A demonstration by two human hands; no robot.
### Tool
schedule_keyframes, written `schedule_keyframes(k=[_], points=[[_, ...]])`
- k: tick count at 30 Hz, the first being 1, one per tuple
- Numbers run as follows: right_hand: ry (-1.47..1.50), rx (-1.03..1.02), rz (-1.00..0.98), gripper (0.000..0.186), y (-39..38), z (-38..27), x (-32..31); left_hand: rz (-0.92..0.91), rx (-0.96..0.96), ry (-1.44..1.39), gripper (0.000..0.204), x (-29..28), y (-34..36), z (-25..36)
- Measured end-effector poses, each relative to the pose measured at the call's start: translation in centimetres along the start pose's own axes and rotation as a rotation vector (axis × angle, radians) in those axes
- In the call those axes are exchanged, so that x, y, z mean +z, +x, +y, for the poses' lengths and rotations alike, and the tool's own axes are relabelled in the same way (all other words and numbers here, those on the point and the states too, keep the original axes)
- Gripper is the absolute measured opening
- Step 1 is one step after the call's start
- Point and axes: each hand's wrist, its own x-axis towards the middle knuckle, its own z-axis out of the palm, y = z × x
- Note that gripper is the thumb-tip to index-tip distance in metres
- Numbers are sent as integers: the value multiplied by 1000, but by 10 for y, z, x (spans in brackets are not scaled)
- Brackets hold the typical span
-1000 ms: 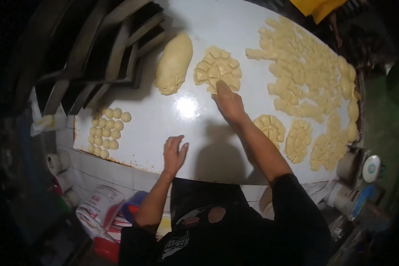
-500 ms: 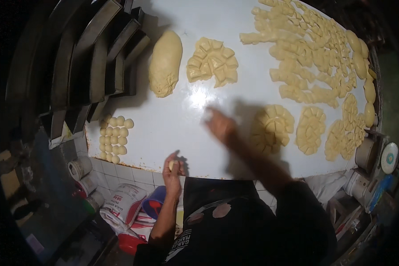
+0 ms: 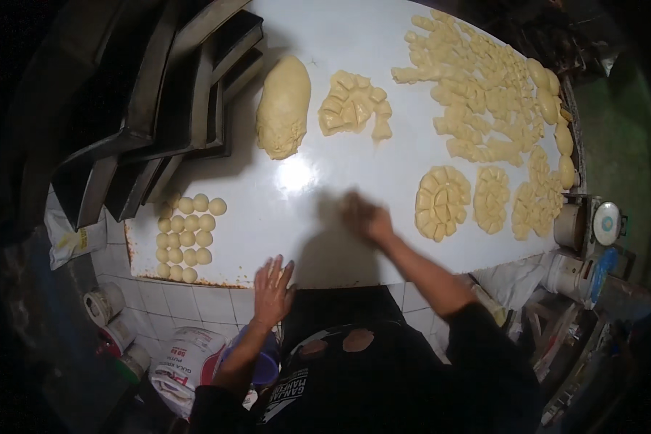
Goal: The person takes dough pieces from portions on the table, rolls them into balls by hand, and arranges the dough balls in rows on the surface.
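My left hand (image 3: 273,293) lies palm down at the near edge of the white table, fingers stretched and apart. Whatever may be under its palm is hidden. Over the middle of the table, my right hand (image 3: 367,219) is smeared by motion, so its fingers and any contents cannot be made out. Beyond the hands lie a cut dough round (image 3: 347,105) with a gap on its near side and a large smooth dough lump (image 3: 283,108). Left of my left hand, small dough balls (image 3: 188,239) sit in rows.
Dark metal baking pans (image 3: 188,101) are stacked at the left. Several scored dough rounds (image 3: 443,202) lie at the right, with many cut dough strips (image 3: 477,94) behind them. A scale (image 3: 607,223) stands past the right edge. A white sack (image 3: 186,362) is below the table.
My left hand was curled around a dough ball and is now flat with spread fingers. My right hand is slightly nearer the table's front edge. The gap in the cut round is wider. The view shifted.
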Motion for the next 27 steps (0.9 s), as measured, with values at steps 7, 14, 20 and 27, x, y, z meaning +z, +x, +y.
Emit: schedule_keyframes(k=[7,14,20,27], points=[[-329,-280,210,32,-39,-14,-12,67,197,176,64,-3,151,-3],[-227,-277,-187,19,-85,12,3,-78,268,-66,19,47,63,-46],[-398,-346,279,21,10,-28,17,256,-134,197,19,80,148,23],[-310,-368,-352,17,-16,27,-21,251,-12,282,19,43,83,-30]])
